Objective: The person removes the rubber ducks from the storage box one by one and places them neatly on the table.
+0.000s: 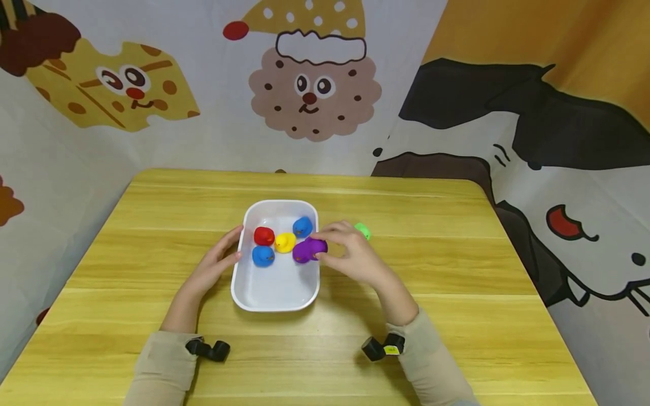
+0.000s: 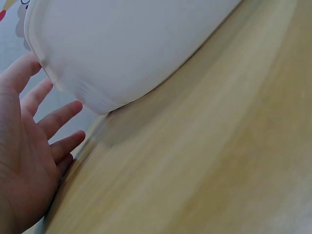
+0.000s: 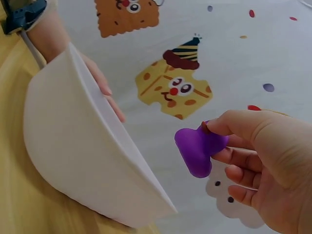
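Wooden table under white tray, green toy

A person's left forearm and right forearm are reaching forward and angling inward, the left hand, palm facing inward, spreading its fingers apart, the right hand holding a pinch between thumb and bent fingers

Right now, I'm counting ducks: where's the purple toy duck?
In the head view, the right hand pinches the purple toy duck at the right edge of the white rectangular tray.
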The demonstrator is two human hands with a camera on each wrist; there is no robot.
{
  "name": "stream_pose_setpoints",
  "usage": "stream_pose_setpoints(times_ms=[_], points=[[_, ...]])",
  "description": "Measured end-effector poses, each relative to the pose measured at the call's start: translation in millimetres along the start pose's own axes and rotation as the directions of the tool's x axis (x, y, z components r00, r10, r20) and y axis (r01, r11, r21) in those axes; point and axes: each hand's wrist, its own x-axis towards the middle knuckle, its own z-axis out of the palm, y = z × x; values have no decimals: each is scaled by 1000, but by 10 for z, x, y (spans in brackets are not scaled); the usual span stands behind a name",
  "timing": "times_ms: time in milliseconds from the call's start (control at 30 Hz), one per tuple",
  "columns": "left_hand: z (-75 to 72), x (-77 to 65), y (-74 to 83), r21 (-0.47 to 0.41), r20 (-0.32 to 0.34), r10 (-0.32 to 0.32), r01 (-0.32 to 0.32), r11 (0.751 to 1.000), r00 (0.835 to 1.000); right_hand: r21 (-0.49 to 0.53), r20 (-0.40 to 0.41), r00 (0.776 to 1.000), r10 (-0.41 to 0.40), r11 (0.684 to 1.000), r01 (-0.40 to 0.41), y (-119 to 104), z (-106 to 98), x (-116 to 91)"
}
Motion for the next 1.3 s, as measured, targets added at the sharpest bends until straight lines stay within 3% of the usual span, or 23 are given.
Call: stream_pose_setpoints(times_ms=[200,467,900,1133,1300], points=[[2,0,11,0,3,2,-2,1000,1000,36,-53,999,-10,999,12,55,-105,-36],[6,2,-1,1,5,22,-22,1000,1000,82,-118,992,34,996,-25,128,-227,-94],[8,4,-10,-14,10,45,-45,999,999,83,-256,961,103,993,-85,280,-462,-165],[6,1,-13,-4,8,35,-35,999,999,96,-275,949,155,986,-134,14,-618,-182],[4,0,-10,5,9,27,-27,1000,1000,105,-290,941,175,983,-150,122,-667,-211]])
